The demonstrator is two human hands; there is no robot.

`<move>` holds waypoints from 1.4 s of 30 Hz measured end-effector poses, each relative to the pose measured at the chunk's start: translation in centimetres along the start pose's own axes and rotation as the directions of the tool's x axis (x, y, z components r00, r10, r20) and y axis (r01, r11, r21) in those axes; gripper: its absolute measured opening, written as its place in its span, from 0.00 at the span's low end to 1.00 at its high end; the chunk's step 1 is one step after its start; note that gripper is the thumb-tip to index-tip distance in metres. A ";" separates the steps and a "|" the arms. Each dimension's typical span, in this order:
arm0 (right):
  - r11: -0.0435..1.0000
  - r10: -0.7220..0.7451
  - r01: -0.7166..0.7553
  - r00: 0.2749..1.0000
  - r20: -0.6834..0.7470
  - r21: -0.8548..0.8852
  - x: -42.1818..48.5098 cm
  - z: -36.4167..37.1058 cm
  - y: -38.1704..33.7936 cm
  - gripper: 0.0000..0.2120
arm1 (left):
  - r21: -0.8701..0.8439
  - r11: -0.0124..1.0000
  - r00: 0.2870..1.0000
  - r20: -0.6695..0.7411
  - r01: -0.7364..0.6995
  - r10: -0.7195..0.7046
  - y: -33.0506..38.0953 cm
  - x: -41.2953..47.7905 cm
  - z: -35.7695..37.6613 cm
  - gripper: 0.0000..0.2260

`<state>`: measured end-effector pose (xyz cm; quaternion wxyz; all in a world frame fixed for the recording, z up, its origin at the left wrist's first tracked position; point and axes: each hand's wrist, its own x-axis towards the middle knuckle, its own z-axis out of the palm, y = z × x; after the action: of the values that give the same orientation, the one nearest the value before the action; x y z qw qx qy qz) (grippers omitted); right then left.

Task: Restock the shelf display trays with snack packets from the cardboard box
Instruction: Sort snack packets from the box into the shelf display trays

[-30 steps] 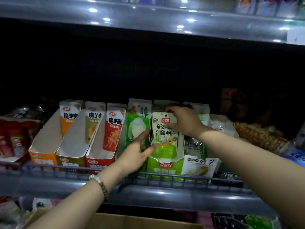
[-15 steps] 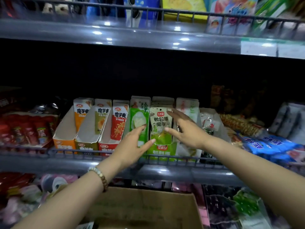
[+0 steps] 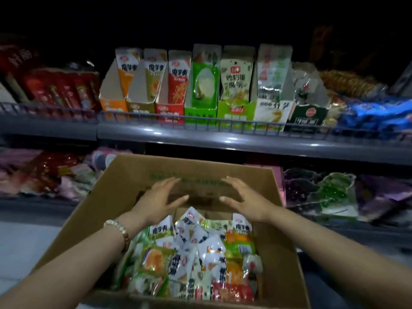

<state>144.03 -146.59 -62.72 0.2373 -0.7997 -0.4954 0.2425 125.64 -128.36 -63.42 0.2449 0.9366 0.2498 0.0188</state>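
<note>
Both hands hover inside the open cardboard box (image 3: 278,219), above its far end: the left hand (image 3: 161,200) and the right hand (image 3: 242,201) are each spread wide, palms turned toward one another, empty and touching nothing. A beaded bracelet (image 3: 119,230) sits on the left wrist. Below and nearer the camera, the snack packets (image 3: 196,253) lie in a loose heap filling the middle of the box, white, green, orange and red wrappers mixed together; their number cannot be told. Nothing lies between the hands and the heap. Above the box, on the grey shelf (image 3: 223,141) behind a low wire rail (image 3: 200,121), stand seven display trays (image 3: 236,112) side by side: orange, olive, red, bright green, light green, white and a dark one at the right end. Each tray shows packets standing upright in it; the three left ones look only partly filled, with bare cardboard walls showing. To the left of the trays lie red packs (image 3: 60,90), to the right blue packs (image 3: 374,117). A lower shelf behind the box holds purple and green bags (image 3: 330,192), blurred and dim.
</note>
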 end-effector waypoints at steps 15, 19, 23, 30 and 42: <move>0.760 0.427 -0.513 0.857 0.288 0.399 9.0 15.2 4.9 0.38 | 0.099 0.951 0.839 0.450 0.293 -0.306 -10.8 3.6 7.9 0.32; 0.755 0.404 -0.449 0.892 0.201 0.477 10.6 17.0 4.9 0.27 | 0.073 0.958 0.854 0.438 0.277 -0.281 -11.6 4.2 8.7 0.28; 0.848 0.325 -0.401 0.910 0.259 0.346 11.0 18.6 4.6 0.21 | 0.039 0.964 0.873 0.416 0.263 -0.255 -12.0 4.4 9.0 0.26; 0.860 0.258 -0.345 0.930 0.263 0.376 10.0 16.6 4.0 0.18 | -0.112 0.950 0.903 0.362 0.290 -0.233 -11.1 3.8 8.2 0.25; 0.804 -0.062 0.068 0.998 -0.031 0.590 4.1 1.4 -4.0 0.05 | -0.674 0.717 0.976 0.214 0.179 -0.042 -0.6 1.7 0.3 0.23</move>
<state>142.11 -141.06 -61.94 0.4849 -0.6700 -0.4212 0.3722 126.89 -127.21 -64.11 0.5979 0.7592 0.2569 0.0095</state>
